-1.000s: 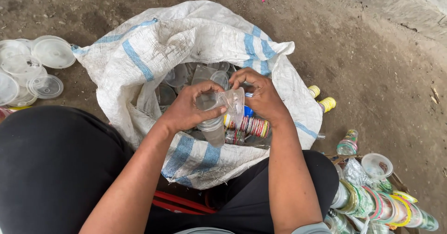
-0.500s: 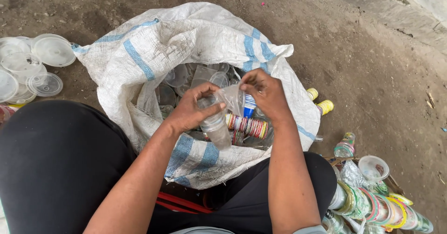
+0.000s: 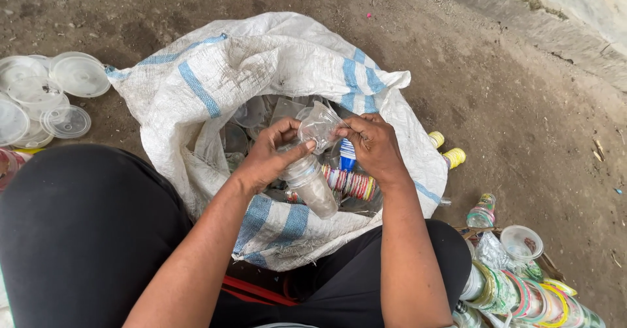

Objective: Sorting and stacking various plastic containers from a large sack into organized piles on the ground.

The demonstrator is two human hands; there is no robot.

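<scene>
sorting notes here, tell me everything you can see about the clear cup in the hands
The clear cup is thin, see-through plastic, crumpled and dented, tilted on its side above the open white sack. The left hand pinches one side, the right hand the other. Below it, the left hand also grips a stack of similar cups.

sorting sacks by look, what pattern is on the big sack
White woven sack with blue stripes, clearest in the head view.
</scene>
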